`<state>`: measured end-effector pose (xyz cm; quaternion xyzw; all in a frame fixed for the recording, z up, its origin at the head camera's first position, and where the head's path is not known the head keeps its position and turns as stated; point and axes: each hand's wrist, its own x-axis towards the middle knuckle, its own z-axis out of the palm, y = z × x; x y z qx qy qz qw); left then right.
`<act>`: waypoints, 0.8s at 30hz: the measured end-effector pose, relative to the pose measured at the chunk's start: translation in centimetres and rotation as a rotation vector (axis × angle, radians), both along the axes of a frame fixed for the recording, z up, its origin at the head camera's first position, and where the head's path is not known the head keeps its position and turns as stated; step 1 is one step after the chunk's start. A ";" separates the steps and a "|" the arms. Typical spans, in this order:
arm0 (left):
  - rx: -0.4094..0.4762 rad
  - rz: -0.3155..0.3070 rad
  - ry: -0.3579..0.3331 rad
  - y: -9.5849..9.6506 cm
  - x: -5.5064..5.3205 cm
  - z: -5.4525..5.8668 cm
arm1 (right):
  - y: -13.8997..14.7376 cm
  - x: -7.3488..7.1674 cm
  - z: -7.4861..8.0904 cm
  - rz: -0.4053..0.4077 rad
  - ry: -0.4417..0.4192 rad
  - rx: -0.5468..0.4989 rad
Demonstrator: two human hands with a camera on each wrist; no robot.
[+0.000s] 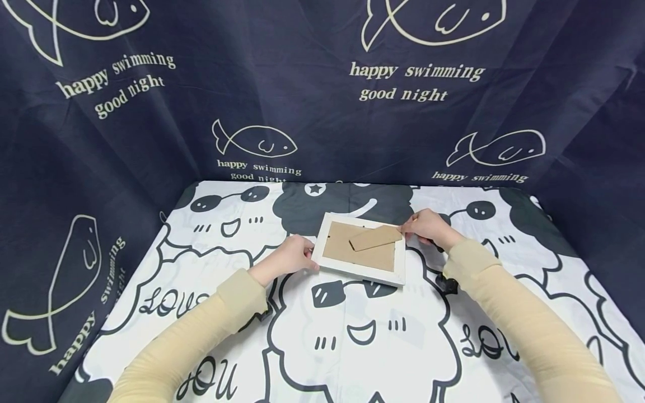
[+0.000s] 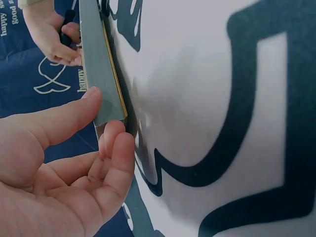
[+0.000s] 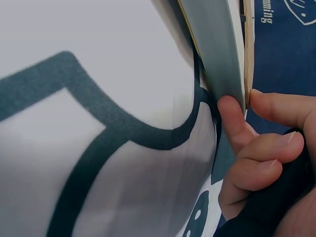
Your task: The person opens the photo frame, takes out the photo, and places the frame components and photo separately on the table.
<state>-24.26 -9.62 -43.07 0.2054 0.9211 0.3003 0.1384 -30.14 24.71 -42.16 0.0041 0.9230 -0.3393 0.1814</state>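
Note:
A white picture frame (image 1: 353, 268) lies back side up on the patterned cloth, its brown backing board (image 1: 339, 245) showing. Slanting across that board is a flat brown stand leg (image 1: 375, 239), its outer end near the right border. My left hand (image 1: 291, 256) pinches the frame's left edge, thumb on the side face and fingertips below. At the upper right corner my right hand (image 1: 427, 226) grips the frame, thumb against the leg's end and index finger on the frame's side. A black object (image 3: 271, 205), mostly hidden, sits in the curled fingers of that hand.
Under the frame spreads a white cloth (image 1: 403, 358) printed with dark cartoon sheep and lettering. A navy curtain (image 1: 322, 101) with fish drawings and text hangs behind it and along both sides.

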 end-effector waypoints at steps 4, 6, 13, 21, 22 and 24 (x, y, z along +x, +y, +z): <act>0.006 -0.016 0.034 -0.1 -0.2 0.2 | 0.2 0.4 0.2 -0.007 -0.009 0.000; 0.008 -0.017 0.047 -0.1 -0.3 0.2 | 0.3 0.6 0.4 -0.010 -0.015 0.001; 0.010 -0.002 0.044 -0.2 -0.7 0.0 | 0.9 1.3 0.1 -0.023 -0.025 -0.028; -0.005 0.014 0.057 -0.2 -1.3 -0.1 | 1.3 2.7 -0.2 -0.036 -0.049 -0.082; -0.007 0.012 0.058 -0.3 -1.3 -0.1 | 1.3 2.9 -0.1 -0.033 -0.056 -0.087; -0.011 0.003 0.061 -0.3 -1.4 -0.1 | 1.2 3.2 0.1 -0.037 -0.074 -0.102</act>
